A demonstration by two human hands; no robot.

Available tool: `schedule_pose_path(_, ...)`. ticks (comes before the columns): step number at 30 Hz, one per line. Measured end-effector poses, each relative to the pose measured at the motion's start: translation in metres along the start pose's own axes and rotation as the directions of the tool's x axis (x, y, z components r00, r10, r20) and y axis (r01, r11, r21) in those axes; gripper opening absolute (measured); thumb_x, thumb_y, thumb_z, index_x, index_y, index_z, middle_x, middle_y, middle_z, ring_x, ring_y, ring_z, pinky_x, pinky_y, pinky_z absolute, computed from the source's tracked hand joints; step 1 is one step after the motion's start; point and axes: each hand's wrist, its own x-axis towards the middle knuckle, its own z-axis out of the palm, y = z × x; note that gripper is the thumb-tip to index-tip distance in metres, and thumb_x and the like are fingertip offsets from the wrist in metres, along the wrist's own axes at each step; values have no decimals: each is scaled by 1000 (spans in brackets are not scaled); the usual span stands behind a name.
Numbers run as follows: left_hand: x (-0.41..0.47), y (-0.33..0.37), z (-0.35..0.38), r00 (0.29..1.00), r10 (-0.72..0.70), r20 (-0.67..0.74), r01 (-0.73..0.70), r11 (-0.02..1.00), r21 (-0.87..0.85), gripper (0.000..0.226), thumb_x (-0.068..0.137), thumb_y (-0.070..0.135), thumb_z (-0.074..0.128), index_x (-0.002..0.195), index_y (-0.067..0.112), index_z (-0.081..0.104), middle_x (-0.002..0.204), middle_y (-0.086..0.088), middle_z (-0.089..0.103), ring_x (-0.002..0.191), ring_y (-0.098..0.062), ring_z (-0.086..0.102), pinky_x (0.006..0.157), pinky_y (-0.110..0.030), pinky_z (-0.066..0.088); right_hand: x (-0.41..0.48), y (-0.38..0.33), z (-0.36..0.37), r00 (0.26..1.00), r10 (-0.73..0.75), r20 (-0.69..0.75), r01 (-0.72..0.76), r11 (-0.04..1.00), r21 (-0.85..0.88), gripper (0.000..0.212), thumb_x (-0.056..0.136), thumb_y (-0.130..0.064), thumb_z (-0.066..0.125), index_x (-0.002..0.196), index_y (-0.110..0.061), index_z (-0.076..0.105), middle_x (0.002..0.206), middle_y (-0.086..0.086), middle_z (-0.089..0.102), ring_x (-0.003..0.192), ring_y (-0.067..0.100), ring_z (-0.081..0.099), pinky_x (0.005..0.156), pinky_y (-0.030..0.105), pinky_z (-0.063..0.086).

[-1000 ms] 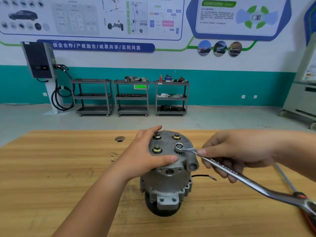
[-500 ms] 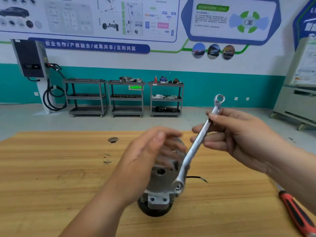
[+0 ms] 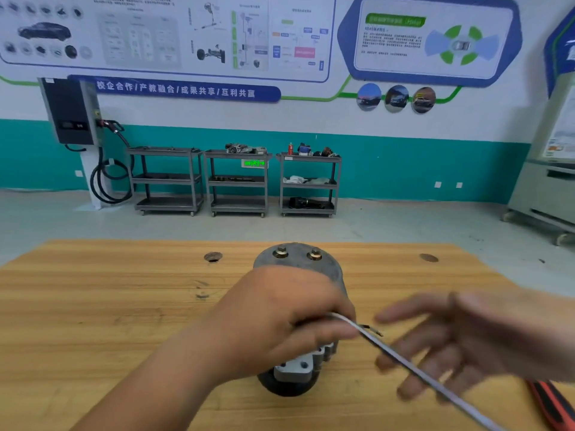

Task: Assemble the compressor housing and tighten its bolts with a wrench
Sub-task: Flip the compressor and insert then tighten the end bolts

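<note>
**Q:** Where it stands upright at the middle of the desk [image 3: 93, 306], how does the compressor housing [image 3: 298, 262] sit relative to each hand?

**A:** It is directly under the left hand [image 3: 280, 318], which comes in from the near side and curls its fingers over the front of the housing's top. Two bolts [image 3: 281, 251] show on the far edge, beyond the knuckles. The mounting lug and dark base show below the wrist.

**Q:** And the wrench [image 3: 413, 368]?

**A:** It is a blurred silver bar. One end lies at the left hand's fingertips beside the housing, and the shaft slants down to the lower right corner, crossing in front of the right hand [image 3: 466, 337].

**Q:** Is the right hand gripping it?

**A:** I cannot tell. That hand is just to the right of the housing with its fingers spread and extended, but motion blur hides any contact.

**Q:** What lies around them?

**A:** A thin wire [image 3: 373, 330] pokes out between the hands. A red-and-black handle [image 3: 550, 402] lies at the desk's right edge. Grey carts [image 3: 238, 181] and a wall charger [image 3: 71, 112] line the far wall.
</note>
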Motion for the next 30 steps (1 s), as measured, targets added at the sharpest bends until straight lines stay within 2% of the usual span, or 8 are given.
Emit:
schedule_pose_path(5, 10, -3, 14, 998, 68, 5, -68, 978, 198, 27, 89, 39, 52, 96, 21, 71, 76, 7, 61, 72, -3, 46, 55, -20, 43, 20, -6, 41, 971, 6, -240, -159, 765, -625, 35, 86, -64, 33, 100, -41, 57, 65, -21, 54, 61, -3, 49, 60, 13, 41)
schedule_pose_path(9, -3, -31, 8, 858, -472, -205, 464, 881, -88, 64, 70, 71, 56, 126, 57, 30, 114, 26, 42, 104, 13, 39, 87, -10, 34, 24, -30, 19, 845, -346, -407, -295, 333, -895, 47, 67, -70, 18, 87, -38, 45, 71, -18, 57, 66, 0, 49, 61, 19, 41)
schedule_pose_path(12, -11, -53, 11, 694, -720, -27, 716, 693, -80, 91, 60, 75, 64, 137, 52, 21, 138, 21, 24, 124, 2, 26, 101, -24, 29, 33, -46, -11, 845, -372, -384, -373, 102, -922, 40, 73, -66, 16, 84, -39, 43, 71, -8, 53, 66, 6, 49, 65, 29, 41)
schedule_pose_path(16, -10, -63, 22, 654, -750, 100, 755, 640, -140, 75, 68, 56, 74, 131, 53, 32, 139, 15, 28, 125, -9, 34, 100, -31, 37, 56, -51, -28, 895, -269, -355, -345, 84, -935, 33, 86, -57, 27, 95, -36, 51, 81, -11, 53, 75, 4, 48, 68, 26, 40)
schedule_pose_path(20, -11, -66, 25, 685, -722, 97, 725, 663, -189, 56, 68, 53, 76, 112, 60, 42, 118, 36, 33, 104, 9, 38, 79, -12, 36, 71, -55, -40, 918, -168, -360, -360, 33, -932, 29, 96, -45, 35, 105, -29, 58, 94, -8, 56, 93, 11, 51, 81, 32, 41)
schedule_pose_path(24, -14, -67, 25, 696, -710, 102, 712, 666, -223, 54, 70, 49, 77, 111, 59, 44, 125, 23, 38, 106, 11, 40, 79, -8, 34, 80, -71, -35, 899, -16, -438, -431, 150, -890, 20, 96, -48, 37, 95, -44, 56, 85, -27, 49, 81, -10, 47, 70, 16, 33)
schedule_pose_path(27, -16, -68, 26, 700, -707, 101, 708, 669, -228, 54, 69, 51, 77, 111, 61, 44, 127, 21, 38, 108, 10, 39, 80, -7, 34, 85, -76, -30, 878, 64, -475, -479, 117, -870, 29, 94, -53, 35, 112, -44, 57, 103, -25, 50, 102, 1, 46, 94, 28, 35)
schedule_pose_path(30, -18, -68, 26, 696, -711, 99, 711, 664, -234, 53, 67, 54, 75, 111, 60, 45, 128, 19, 37, 106, 10, 39, 79, -7, 34, 82, -76, -21, 838, 126, -530, -542, 82, -837, 38, 93, -57, 29, 117, -44, 56, 96, -20, 52, 97, 3, 49, 87, 28, 35)
